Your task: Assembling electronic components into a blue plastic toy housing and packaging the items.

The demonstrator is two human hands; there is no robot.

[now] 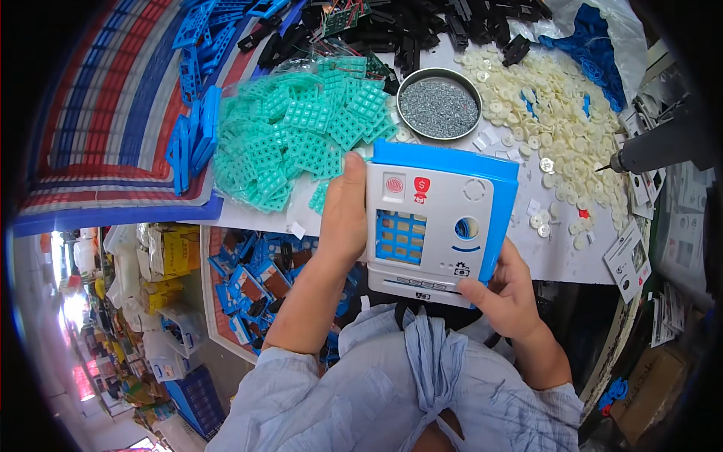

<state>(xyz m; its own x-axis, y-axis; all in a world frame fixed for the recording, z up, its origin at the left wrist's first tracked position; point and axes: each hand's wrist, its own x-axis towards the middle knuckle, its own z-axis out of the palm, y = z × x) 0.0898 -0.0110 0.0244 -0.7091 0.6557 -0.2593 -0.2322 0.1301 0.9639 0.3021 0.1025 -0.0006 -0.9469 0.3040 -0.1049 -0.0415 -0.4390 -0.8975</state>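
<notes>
Between my hands, over the table's near edge, is a white and blue plastic front panel, apparently of a toy safe. It has a blue grid opening at its left, a round hole at its right and a slot along the bottom. My left hand is closed on its left edge. At the lower right corner my right hand grips it, thumb on the white face and fingers behind, out of sight. A pile of mint-green keypad pads lies just beyond my left hand.
A round tin of small screws stands behind the panel. Cream plastic discs spread to its right, near a hanging electric screwdriver. Black parts lie at the back. Blue parts fill a bin below left; a striped basket stands left.
</notes>
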